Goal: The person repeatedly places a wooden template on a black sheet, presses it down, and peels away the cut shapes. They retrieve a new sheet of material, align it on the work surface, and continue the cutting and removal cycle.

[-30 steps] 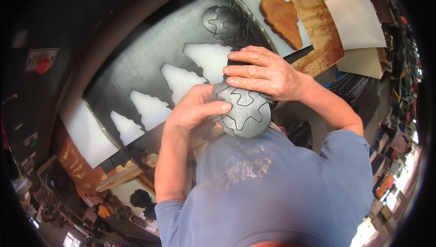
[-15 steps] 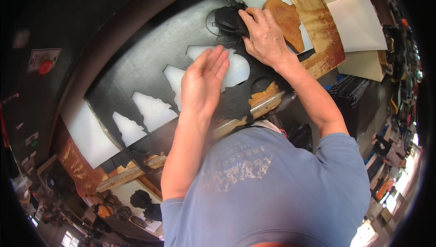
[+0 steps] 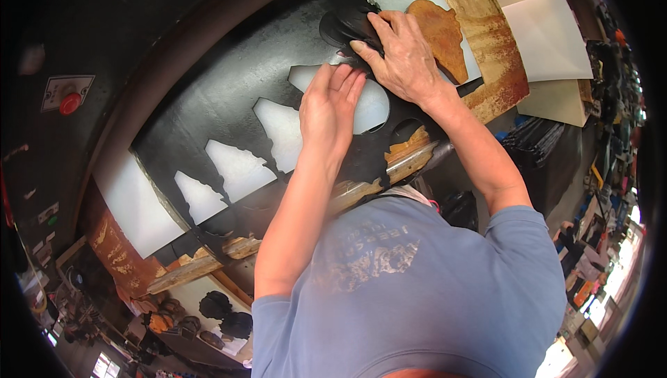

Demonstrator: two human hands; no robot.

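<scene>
A black sheet that looks like leather (image 3: 236, 79) lies over a white board (image 3: 132, 204). Several cut-out gaps run along it, and the white shows through them. My right hand (image 3: 410, 62) has thumb and fingers around dark, curved black pieces (image 3: 347, 29) near the sheet's far edge; its grip partly hides them. Close below, my left hand (image 3: 330, 103) hovers over the largest gap, holding nothing, its fingers stretched out together and their tips near the black pieces. To the right of my right hand lies a brown, irregularly edged flat piece (image 3: 439, 39).
A worn brown board (image 3: 497, 44) borders the work surface on the right, with white sheets (image 3: 545, 34) beyond it. A wooden rail (image 3: 410, 162) runs along the near edge. At the left, a dark machine panel carries a red button (image 3: 70, 103). Black and orange pieces (image 3: 215, 305) lie lower left.
My left hand has moved right and up toward the right hand. The black pieces under my right hand have shifted and lie more fanned out; its thumb has moved left.
</scene>
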